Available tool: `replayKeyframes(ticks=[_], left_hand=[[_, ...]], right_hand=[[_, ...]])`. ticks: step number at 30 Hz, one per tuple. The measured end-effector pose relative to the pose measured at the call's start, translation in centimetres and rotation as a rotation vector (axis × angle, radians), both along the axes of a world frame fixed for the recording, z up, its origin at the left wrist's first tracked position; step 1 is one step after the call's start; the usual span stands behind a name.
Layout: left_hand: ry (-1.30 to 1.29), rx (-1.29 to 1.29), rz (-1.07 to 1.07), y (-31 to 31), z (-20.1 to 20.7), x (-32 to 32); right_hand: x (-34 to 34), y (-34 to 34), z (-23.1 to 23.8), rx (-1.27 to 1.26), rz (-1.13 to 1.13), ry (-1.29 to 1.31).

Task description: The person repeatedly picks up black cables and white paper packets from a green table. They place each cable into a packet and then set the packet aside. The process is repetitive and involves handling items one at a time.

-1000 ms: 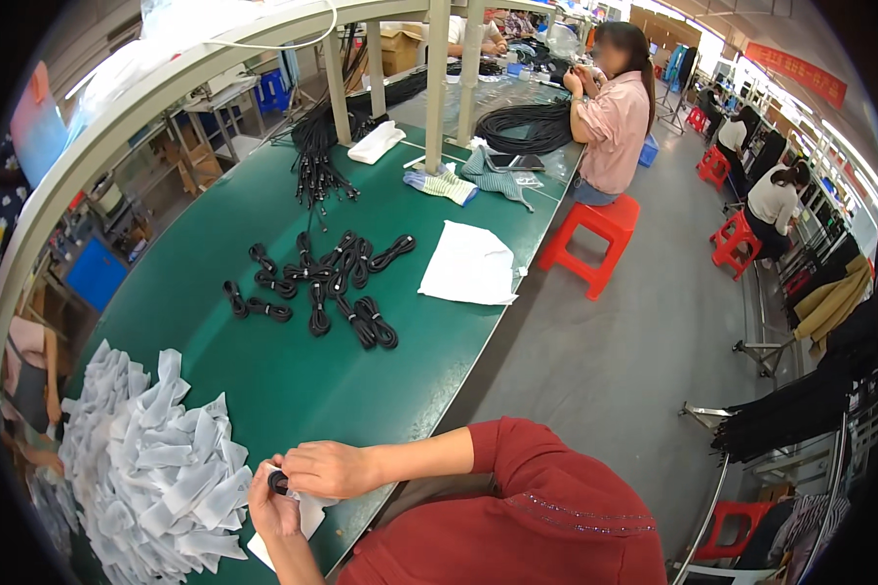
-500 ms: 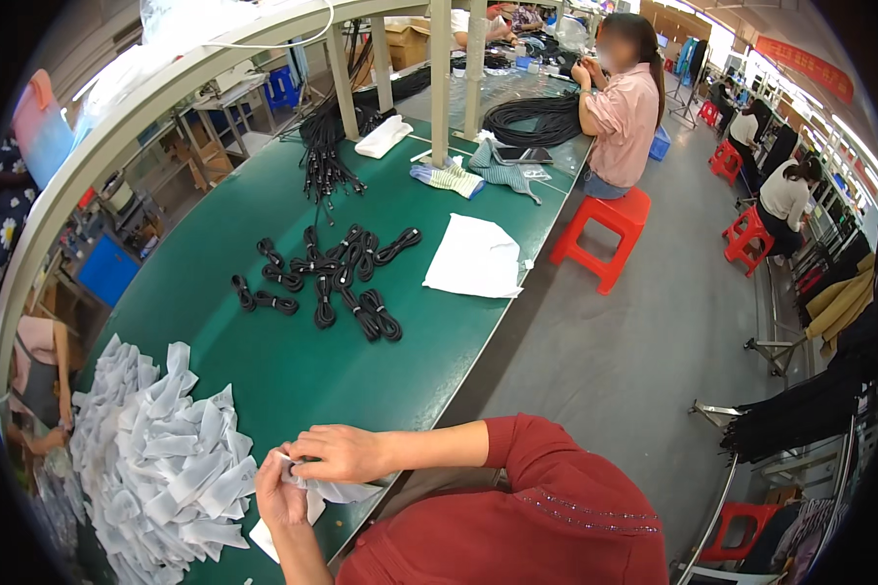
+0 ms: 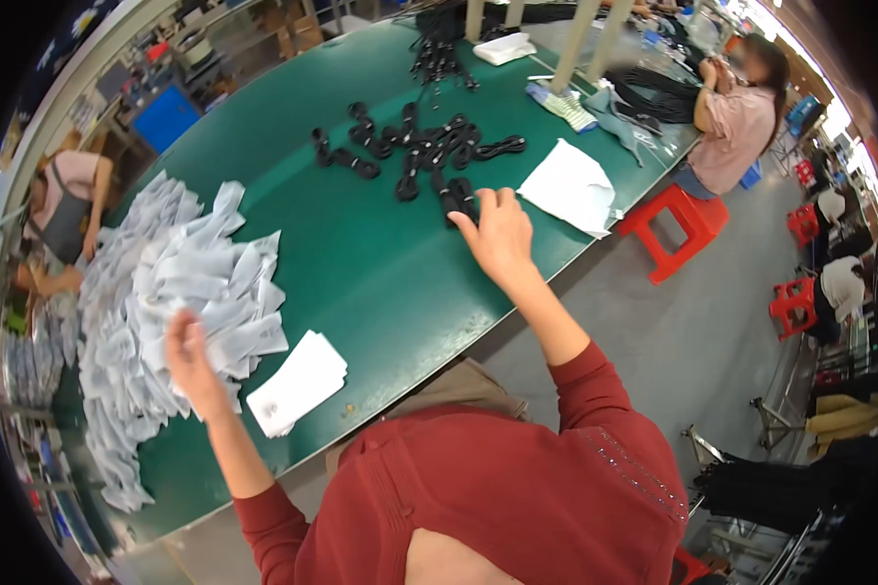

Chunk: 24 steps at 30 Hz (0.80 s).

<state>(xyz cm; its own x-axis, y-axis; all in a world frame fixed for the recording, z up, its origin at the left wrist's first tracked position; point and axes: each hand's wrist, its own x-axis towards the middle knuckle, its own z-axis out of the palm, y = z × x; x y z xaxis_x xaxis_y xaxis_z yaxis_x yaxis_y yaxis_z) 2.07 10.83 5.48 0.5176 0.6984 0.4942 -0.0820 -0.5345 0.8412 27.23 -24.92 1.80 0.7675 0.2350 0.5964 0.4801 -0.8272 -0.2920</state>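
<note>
Left hand (image 3: 195,369) blurred at pale pouch pile (image 3: 180,263), grip unclear, well apart from right hand (image 3: 500,236), fingers parted beside black cord bundle (image 3: 446,198).

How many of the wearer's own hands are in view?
2: the left hand, blurred, at the white pouches; the right hand, by the nearest cord bundles. Neither is hidden.

Across the smooth green tabletop (image 3: 371,263), a broad bare lane lets a hand pass between the tall heap of pale, whitish, flimsy packets (image 3: 180,283) and the tied black cord bundles (image 3: 444,146). The low stack of white rectangular cards (image 3: 298,385) narrows the near edge beside the heap, while upright cream-coloured posts (image 3: 578,44) block reach beyond the bundles.
</note>
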Motion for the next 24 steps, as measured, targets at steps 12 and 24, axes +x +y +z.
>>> replayKeyframes(ticks=[12, 24], left_hand=[[0.485, 0.429, -0.436, -9.9, -5.3, -1.5], [0.448, 0.281, -0.312, -10.3, -7.1, -2.1]], right_hand=[[-0.2, 0.0, -4.5, 0.049, 0.025, 0.189], [-10.3, 3.9, -1.8, 0.774, 0.751, 1.032]])
